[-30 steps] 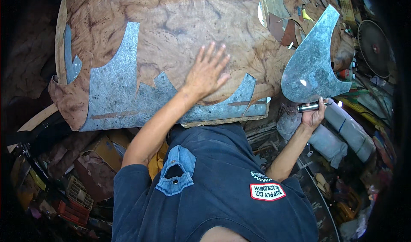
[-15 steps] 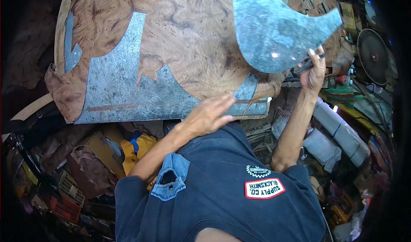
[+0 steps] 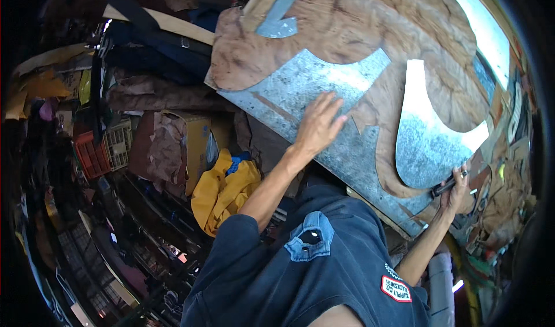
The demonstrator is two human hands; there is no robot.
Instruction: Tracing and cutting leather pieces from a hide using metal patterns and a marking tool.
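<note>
My left hand (image 3: 318, 124) has its fingers spread over bare grey sheet metal (image 3: 277, 93), which shows through cut-away parts of a brown leather hide (image 3: 430, 43); whether it touches is unclear. At the right, a curved sheet-metal template (image 3: 428, 148), rounded at its near end with two narrow arms, is over the leather. My right hand (image 3: 455, 195) is closed round a dark, stick-like tool (image 3: 441, 187) whose kind I cannot make out. Its fingertips are at the template's near right edge; their hold on it is partly hidden.
A wooden strip (image 3: 260, 6) and a smaller metal piece (image 3: 280, 27) are at the hide's far left. Beside the table lie yellow material (image 3: 222, 194), a cardboard box (image 3: 196, 148) and a red crate (image 3: 91, 154). Leather scraps (image 3: 503, 188) pile up at the right.
My view has swung to the left. The template, held up by my right hand before, is now lower, over the leather. My left hand has moved out over the sheet metal, fingers spreading.
</note>
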